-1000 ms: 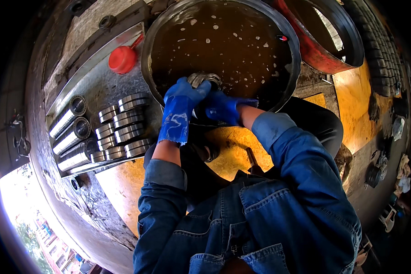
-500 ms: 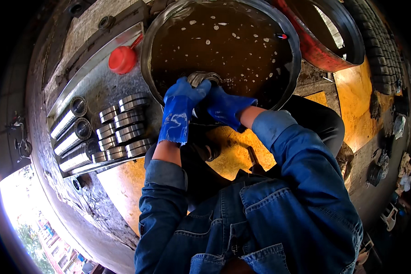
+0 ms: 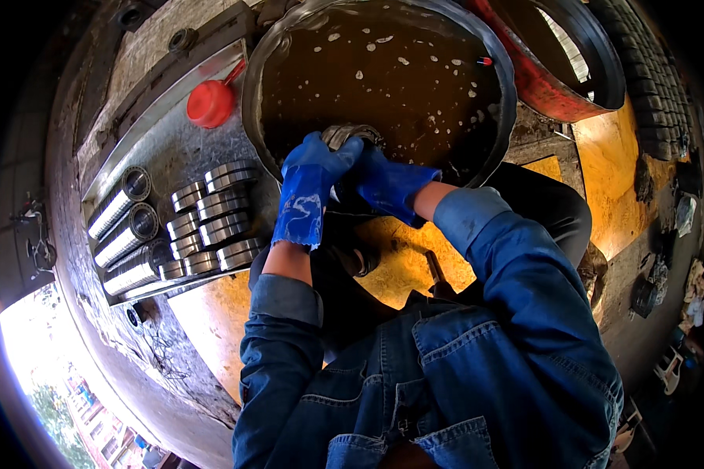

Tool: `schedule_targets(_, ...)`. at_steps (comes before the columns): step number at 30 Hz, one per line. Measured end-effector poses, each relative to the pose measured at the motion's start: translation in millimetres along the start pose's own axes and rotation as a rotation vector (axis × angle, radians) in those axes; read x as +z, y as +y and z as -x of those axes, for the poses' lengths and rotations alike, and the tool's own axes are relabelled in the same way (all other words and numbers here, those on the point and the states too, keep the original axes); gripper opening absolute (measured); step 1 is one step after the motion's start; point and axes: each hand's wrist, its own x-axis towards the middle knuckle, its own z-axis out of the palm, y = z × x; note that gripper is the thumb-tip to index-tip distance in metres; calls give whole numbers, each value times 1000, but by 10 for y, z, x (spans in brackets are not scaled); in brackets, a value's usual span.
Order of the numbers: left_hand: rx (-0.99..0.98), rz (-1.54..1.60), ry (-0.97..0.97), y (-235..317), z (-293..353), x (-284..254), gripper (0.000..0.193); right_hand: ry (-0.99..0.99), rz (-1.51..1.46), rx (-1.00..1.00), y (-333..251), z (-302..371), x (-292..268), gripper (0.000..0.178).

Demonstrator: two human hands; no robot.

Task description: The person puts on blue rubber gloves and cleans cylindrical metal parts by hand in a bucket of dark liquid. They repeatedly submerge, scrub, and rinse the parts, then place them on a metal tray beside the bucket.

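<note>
Both my hands wear blue rubber gloves and meet over the near rim of a wide round tub [image 3: 252, 102] of brown liquid. Between them is a metal bearing ring [image 3: 350, 134], its upper edge showing beyond my fingers. My left hand [image 3: 317, 160] is closed around the ring's left and near side. My right hand [image 3: 386, 181] grips it from the right, fingers mostly hidden behind the left glove and the ring. Pale flecks float on the liquid, and a small red-and-white object [image 3: 485, 61] lies near the tub's right wall.
Left of the tub, a metal tray [image 3: 152, 129] bears stacked shiny bearing rings [image 3: 222, 205], rows of thinner rings [image 3: 123, 211] and a red dipper [image 3: 209, 104]. A red drum-like ring [image 3: 544, 86] stands at the right. A tool handle [image 3: 434, 267] lies on yellow sheeting between my legs.
Both hands keep their hold on the bearing ring with hardly any shift. The floating flecks have drifted slightly on the liquid.
</note>
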Motion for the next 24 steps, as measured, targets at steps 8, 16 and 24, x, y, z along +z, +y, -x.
schedule_targets(8,37,98,-38,25,-42,-57,82,-88,-89,304,-194,13,-203,22)
schedule_targets(16,47,198,-57,-46,-157,-2,78,-32,502,-93,-222,-112,-5,21)
schedule_targets(24,71,299,-54,-203,-280,74,67,-194,-154,345,-82,-26,-182,23)
